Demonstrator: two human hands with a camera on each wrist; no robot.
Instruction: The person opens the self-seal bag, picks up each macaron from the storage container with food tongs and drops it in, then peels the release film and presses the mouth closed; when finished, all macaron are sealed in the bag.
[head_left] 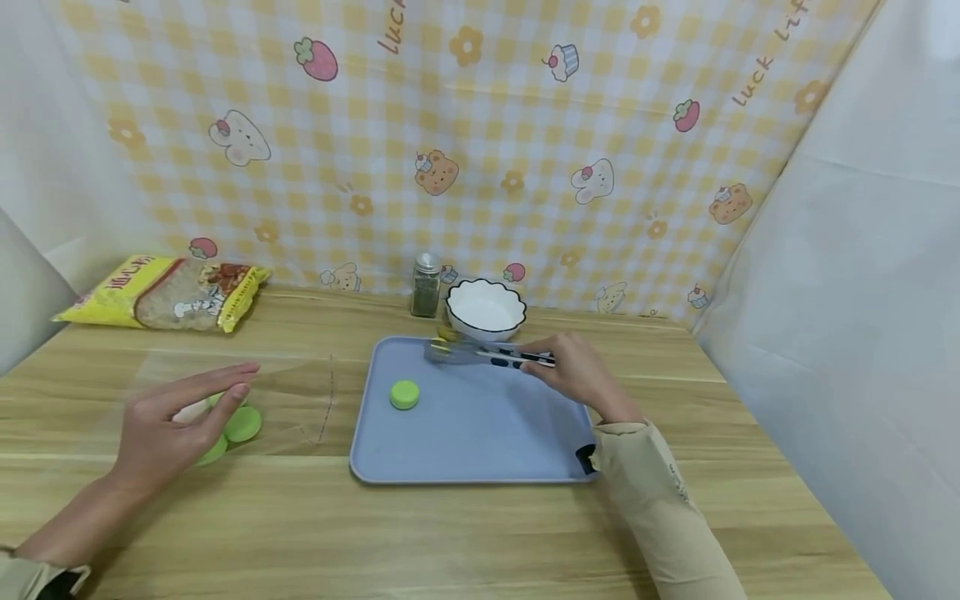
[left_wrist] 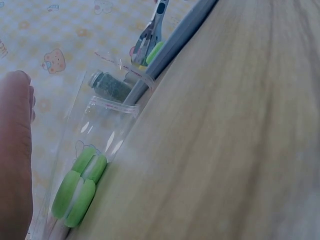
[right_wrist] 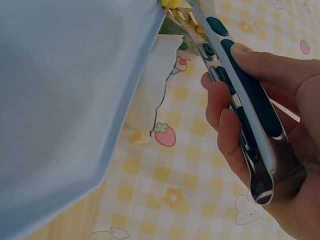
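Note:
My right hand (head_left: 576, 373) grips metal tongs (right_wrist: 252, 112) with dark pads on the handles, thumb on one arm and fingers around the other. At the tongs' tips, over the back left of a blue-grey tray (head_left: 480, 475), is a small yellow thing (head_left: 441, 343), partly hidden by the metal. A green macaron (head_left: 404, 395) lies on the tray's left side. My left hand (head_left: 171, 425) hovers with extended fingers and thumb apart over a clear plastic bag (head_left: 292, 408). Green macarons (left_wrist: 75, 197) with pale filling lie inside that bag, partly covered by the hand in the head view.
Behind the tray stand a white scalloped bowl (head_left: 486, 307) with a dark rim and a glass spice jar (head_left: 426, 287). A yellow food packet (head_left: 168, 293) lies at the back left. A checked cloth (head_left: 480, 117) hangs along the back of the wooden table (head_left: 300, 533).

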